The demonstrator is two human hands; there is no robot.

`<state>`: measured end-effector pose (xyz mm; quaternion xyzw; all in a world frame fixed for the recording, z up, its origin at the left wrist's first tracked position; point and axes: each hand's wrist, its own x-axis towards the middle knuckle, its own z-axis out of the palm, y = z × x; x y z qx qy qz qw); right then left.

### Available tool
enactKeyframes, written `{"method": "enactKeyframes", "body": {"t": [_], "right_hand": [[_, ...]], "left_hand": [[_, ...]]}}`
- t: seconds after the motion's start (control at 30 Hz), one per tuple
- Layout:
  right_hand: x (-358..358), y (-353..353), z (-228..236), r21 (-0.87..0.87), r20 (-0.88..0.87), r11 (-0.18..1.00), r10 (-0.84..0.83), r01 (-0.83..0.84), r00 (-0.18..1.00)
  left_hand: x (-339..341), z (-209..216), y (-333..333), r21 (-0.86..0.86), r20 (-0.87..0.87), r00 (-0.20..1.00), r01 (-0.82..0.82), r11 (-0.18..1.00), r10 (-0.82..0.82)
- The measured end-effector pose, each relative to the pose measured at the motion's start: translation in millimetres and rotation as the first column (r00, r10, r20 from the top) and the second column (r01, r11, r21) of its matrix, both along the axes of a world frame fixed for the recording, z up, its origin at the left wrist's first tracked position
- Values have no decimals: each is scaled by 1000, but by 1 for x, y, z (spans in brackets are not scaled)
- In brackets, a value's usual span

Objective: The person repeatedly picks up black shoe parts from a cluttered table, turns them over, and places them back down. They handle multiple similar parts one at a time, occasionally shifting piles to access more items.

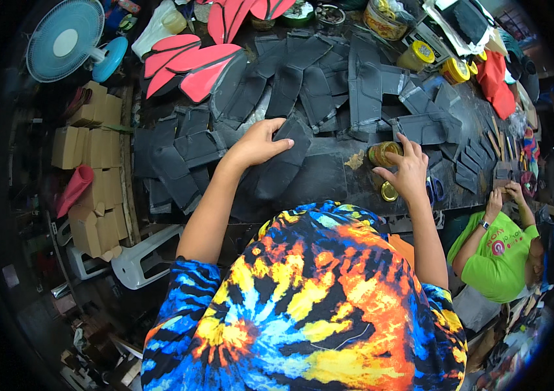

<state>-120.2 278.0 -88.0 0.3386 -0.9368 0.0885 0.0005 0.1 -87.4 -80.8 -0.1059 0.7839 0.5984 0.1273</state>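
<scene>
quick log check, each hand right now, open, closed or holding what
Left hand: grip closed on a black piece.
Right hand: grip open by the small jar; contact cannot be told.

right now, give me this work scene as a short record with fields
left hand: thumb on a flat black sheet piece; firmness of grip unclear
right hand: fingers spread beside a round glass jar with yellowish contents; contact unclear
near jar: small round gold-coloured lid
surface: dark worktable
far side: glossy pink-red pieces with black edging
upper left: round blue fan
right: person in bright green shirt
</scene>
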Motion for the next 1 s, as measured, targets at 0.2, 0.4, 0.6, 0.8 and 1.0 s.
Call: {"method": "enactKeyframes", "body": {"t": [0.2,0.4,0.6,0.8,1.0], "right_hand": [[11,16,3,-197,-82,978,-79,62,993],[20,14,31,-116,-26,993,5,-8,1000],[15,-52,85,-533,301,843,270,-74,915],[35,-140,121,-757,396,600,737,-259,548],[55,-183,120,-785,314,461,872,-414,375]], "left_hand": [[42,35,-8,438,127,987,-143,887,96],[70,50,-13,558,154,973,-231,797,174],[74,55,-11,635,127,978,-209,744,166],[93,73,11,724,95,984,-174,667,154],[134,100,43,639,85,948,-288,713,307]]}}
